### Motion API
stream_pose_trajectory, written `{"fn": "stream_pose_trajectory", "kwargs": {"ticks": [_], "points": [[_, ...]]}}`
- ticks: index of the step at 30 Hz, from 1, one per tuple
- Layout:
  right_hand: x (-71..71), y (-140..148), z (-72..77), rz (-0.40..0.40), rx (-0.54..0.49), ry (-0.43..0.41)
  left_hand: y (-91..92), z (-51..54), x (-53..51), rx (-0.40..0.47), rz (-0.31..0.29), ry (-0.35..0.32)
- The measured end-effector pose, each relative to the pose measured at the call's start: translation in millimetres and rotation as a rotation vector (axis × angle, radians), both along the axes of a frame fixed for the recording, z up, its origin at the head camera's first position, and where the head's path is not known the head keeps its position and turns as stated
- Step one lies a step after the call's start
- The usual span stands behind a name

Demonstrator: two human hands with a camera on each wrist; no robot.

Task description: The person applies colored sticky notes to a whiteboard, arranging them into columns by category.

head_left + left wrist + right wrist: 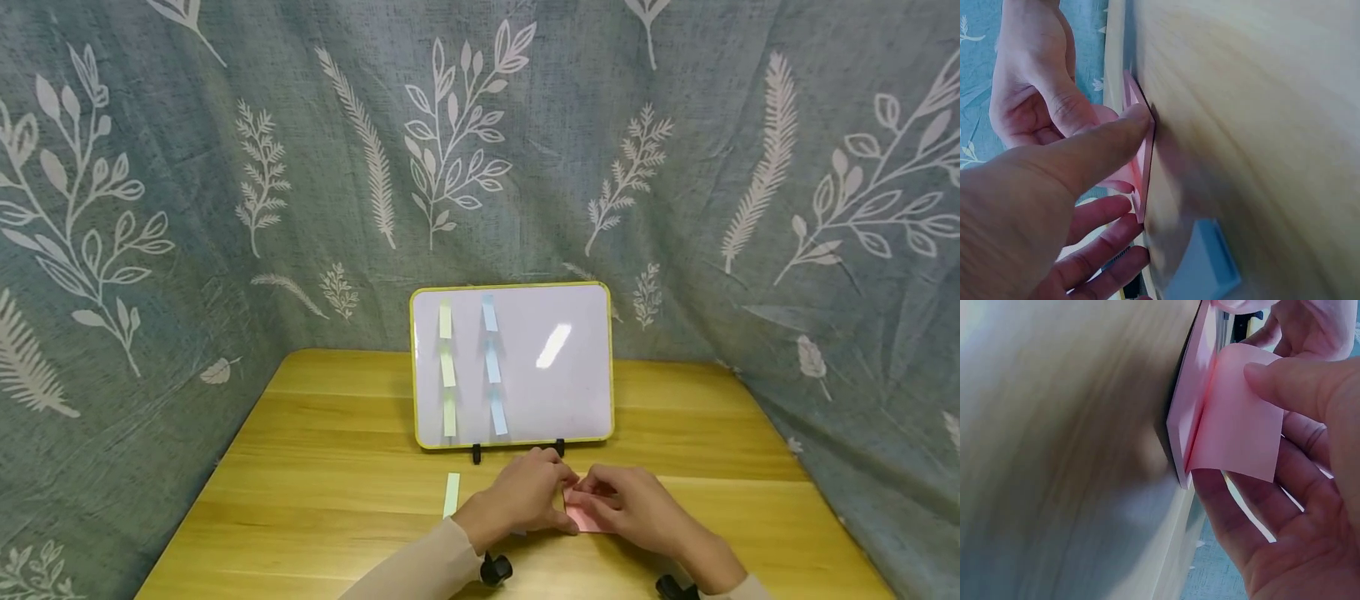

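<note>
At the lower centre of the head view, just right of the frame's middle, a pink pad [590,522] was seen flat on the wooden table [330,467], between the two hands. Its near edge was set roughly level across the frame, and its left edge was slanted slightly, with the upper end to the left. Its right part was covered, so which side was longer could not be told there; in both wrist views it was seen nearly edge-on, stretched steeply up and down the frame.

The pad's left side was held by the left hand [522,493], with the thumb at the near corner and fingers toward the far one. A pink sheet [1241,419] was pinched by the right hand [637,504], thumb on one face and fingers behind; it was bent up from the pad, its free edge turned to the right of the right wrist view.

Left of the hands, a pale green strip [451,492] was laid with its long axis nearly upright in the frame. Above, on a whiteboard [555,400], three green notes [449,412] and three blue notes [492,365] were lined up in two columns.
</note>
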State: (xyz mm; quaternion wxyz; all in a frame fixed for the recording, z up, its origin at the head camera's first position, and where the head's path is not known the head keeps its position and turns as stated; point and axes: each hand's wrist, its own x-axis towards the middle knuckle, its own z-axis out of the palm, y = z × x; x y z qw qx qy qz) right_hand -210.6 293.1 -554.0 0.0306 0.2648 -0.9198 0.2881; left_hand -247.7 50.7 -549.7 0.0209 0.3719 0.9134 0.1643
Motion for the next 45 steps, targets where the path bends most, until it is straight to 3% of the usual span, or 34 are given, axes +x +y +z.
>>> {"fn": "stream_pose_trajectory", "kwargs": {"ticks": [7, 16, 22, 32, 38, 45], "points": [[-1.1, 0.6, -0.5, -0.005, -0.007, 0.007, -2.3, -2.2, 0.6, 0.02, 0.043, -0.011], [-7.6, -0.4, 1.3, -0.041, -0.069, -0.056, -4.2, -7.0, -1.1, 0.035, 0.066, -0.003], [-11.2, -1.4, 1.4, -0.067, -0.063, 0.004, -5.3, -8.9, -1.8, 0.007, 0.059, 0.033], [-22.4, 1.3, 6.3, -0.121, -0.013, 0.049, -3.8, -11.0, -2.7, 0.013, 0.081, 0.008], [-29.8, 6.4, 6.0, -0.125, -0.023, 0.01, -4.5, -13.6, -0.7, 0.013, 0.082, 0.021], [-37.6, 11.0, 3.9, -0.139, -0.065, -0.099, -5.7, -13.7, 1.7, 0.014, 0.091, 0.028]]}}
